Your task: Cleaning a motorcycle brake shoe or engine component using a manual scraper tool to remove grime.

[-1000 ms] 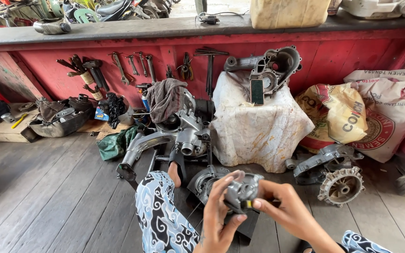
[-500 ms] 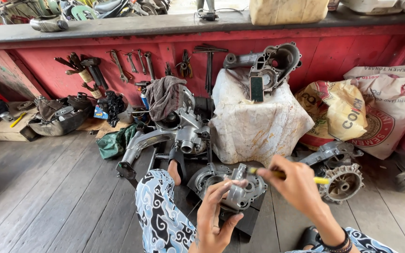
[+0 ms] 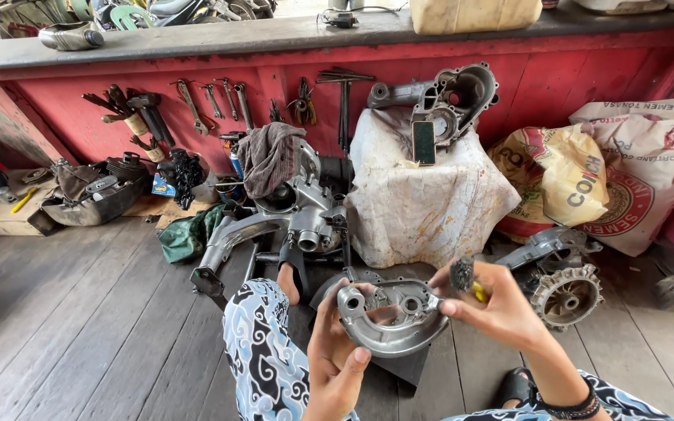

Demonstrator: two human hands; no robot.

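Head camera looks down at a worn grey plank floor [image 3: 79, 327] that runs to a red-painted wall [image 3: 555, 93], where wrenches and pliers [image 3: 196, 105] hang beneath a concrete ledge [image 3: 235, 39]. A cloth-draped block [image 3: 423, 195] carries an engine casing [image 3: 450, 97]; printed sacks [image 3: 633, 171] lean at the right, and a scooter engine with its swingarm [image 3: 282, 222] lies by a green rag [image 3: 185, 234]. A finned flywheel part [image 3: 565, 296] rests on the boards at the right.

The left hand [image 3: 337, 362] cups a small curved aluminium cover [image 3: 391, 320] from below, thumb and fingers closed on its rim, low in the centre above the patterned trouser knee [image 3: 263, 351]. The right hand [image 3: 497, 308] is curled shut around a yellow-handled brush [image 3: 466, 279], its fingertips touching the cover's right end.

Half a second earlier the right hand was raised apart from the cover; now it has come back against it.
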